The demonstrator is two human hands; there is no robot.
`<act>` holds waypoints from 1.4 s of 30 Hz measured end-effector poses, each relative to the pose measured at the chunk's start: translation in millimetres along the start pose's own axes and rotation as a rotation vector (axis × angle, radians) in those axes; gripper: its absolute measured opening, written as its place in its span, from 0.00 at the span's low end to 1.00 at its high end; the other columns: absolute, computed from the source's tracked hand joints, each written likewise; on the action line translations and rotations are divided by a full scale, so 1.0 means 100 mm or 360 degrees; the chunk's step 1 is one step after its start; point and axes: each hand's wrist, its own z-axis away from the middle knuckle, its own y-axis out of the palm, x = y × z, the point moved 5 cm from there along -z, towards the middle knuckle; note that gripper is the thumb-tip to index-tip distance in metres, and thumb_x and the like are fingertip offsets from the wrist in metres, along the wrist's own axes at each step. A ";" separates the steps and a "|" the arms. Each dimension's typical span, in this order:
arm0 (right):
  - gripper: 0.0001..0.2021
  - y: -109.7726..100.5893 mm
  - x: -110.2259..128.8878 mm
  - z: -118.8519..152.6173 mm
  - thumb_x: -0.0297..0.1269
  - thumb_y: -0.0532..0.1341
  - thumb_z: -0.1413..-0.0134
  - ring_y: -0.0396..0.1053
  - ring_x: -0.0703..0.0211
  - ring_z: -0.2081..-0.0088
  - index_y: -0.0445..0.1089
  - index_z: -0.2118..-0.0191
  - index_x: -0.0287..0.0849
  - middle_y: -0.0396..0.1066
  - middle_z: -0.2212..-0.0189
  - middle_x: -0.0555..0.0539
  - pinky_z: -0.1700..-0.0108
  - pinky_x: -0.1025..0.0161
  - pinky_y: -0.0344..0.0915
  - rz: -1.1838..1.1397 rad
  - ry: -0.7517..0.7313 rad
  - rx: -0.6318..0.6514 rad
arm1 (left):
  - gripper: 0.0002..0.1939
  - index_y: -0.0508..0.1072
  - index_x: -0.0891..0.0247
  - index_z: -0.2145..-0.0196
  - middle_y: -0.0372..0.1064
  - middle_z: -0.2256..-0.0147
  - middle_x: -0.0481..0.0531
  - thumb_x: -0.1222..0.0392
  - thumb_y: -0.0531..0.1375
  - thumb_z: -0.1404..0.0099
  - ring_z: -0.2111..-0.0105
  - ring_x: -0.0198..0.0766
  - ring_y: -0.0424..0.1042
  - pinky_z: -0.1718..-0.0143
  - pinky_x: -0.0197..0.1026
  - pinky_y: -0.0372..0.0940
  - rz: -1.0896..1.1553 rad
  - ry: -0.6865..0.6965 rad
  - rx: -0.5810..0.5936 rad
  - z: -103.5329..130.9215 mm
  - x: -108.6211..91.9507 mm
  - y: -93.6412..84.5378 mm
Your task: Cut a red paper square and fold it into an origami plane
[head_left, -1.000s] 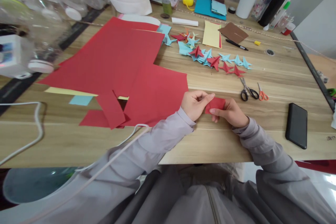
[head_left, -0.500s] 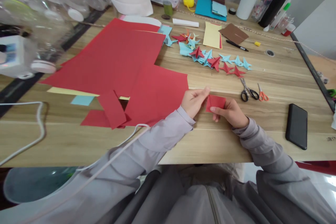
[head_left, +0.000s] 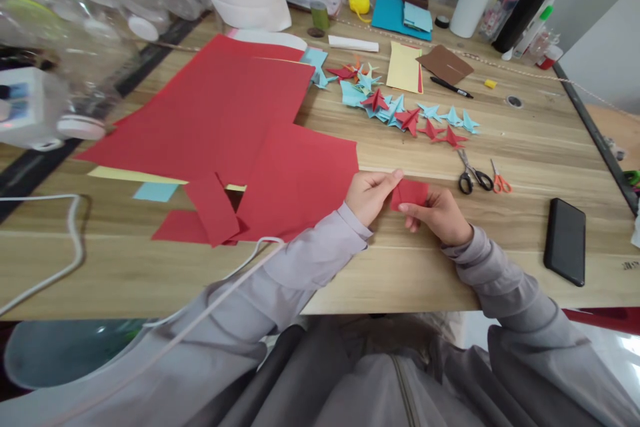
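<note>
A small red paper square [head_left: 411, 193] with a crease near its left side is held up just above the table. My right hand [head_left: 441, 215] grips it from the right, thumb on the front and fingers behind. My left hand [head_left: 371, 195] pinches its upper left corner between thumb and fingers. Beyond my hands lie folded red paper cranes [head_left: 409, 120] and folded light blue paper cranes [head_left: 453, 116] in rows. Large red paper sheets [head_left: 300, 180] spread out left of my left hand.
Black-handled scissors [head_left: 474, 175] and small orange scissors [head_left: 500, 180] lie right of my hands, with a black phone [head_left: 565, 240] farther right. A white cable [head_left: 260, 247] crosses my left sleeve. Plastic bottles [head_left: 90, 67] crowd the left; a yellow tape measure [head_left: 359, 3] stands at the back.
My left thumb and fingers have shifted slightly right and onto the red paper's upper left corner. My right hand and the paper have moved slightly up and left.
</note>
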 end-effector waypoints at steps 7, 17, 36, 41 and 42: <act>0.22 -0.05 0.01 0.00 0.56 0.64 0.55 0.66 0.66 0.83 0.70 0.75 0.38 0.71 0.83 0.49 0.79 0.68 0.65 -0.0121 -0.0120 -0.0054 | 0.12 0.74 0.66 0.78 0.69 0.80 0.46 0.55 0.70 0.54 0.80 0.30 0.66 0.76 0.34 0.64 0.0118 0.0064 -0.0081 -0.04 0.03 -0.05; 0.19 -0.27 0.11 0.06 0.44 0.66 0.51 0.72 0.62 0.69 0.72 0.53 0.46 0.76 0.66 0.48 0.68 0.64 0.69 0.0288 -0.0731 -0.0670 | 0.19 0.72 0.68 0.74 0.66 0.80 0.45 0.51 0.71 0.57 0.78 0.33 0.70 0.77 0.40 0.74 0.0372 -0.0214 -0.0147 -0.02 0.10 -0.04; 0.19 -0.25 0.06 0.05 0.37 0.64 0.50 0.74 0.61 0.70 0.71 0.50 0.46 0.77 0.63 0.46 0.66 0.61 0.72 0.0495 -0.0771 -0.0657 | 0.21 0.73 0.70 0.68 0.73 0.76 0.51 0.49 0.68 0.52 0.77 0.38 0.75 0.79 0.37 0.72 0.0224 -0.0221 0.0044 0.00 0.07 0.02; 0.15 -0.21 0.20 0.15 0.34 0.64 0.49 0.71 0.63 0.69 0.73 0.53 0.48 0.75 0.64 0.48 0.69 0.64 0.71 0.0711 -0.1000 -0.0743 | 0.21 0.73 0.71 0.68 0.73 0.76 0.53 0.49 0.68 0.51 0.79 0.37 0.74 0.82 0.35 0.69 0.0230 -0.0191 0.0047 -0.01 0.08 0.01; 0.15 -0.19 0.23 0.17 0.33 0.63 0.49 0.71 0.63 0.69 0.74 0.54 0.49 0.75 0.64 0.48 0.69 0.64 0.70 0.0757 -0.1055 -0.0743 | 0.21 0.73 0.71 0.69 0.73 0.76 0.53 0.49 0.68 0.51 0.79 0.37 0.74 0.83 0.35 0.68 0.0233 -0.0187 0.0047 -0.01 0.09 0.01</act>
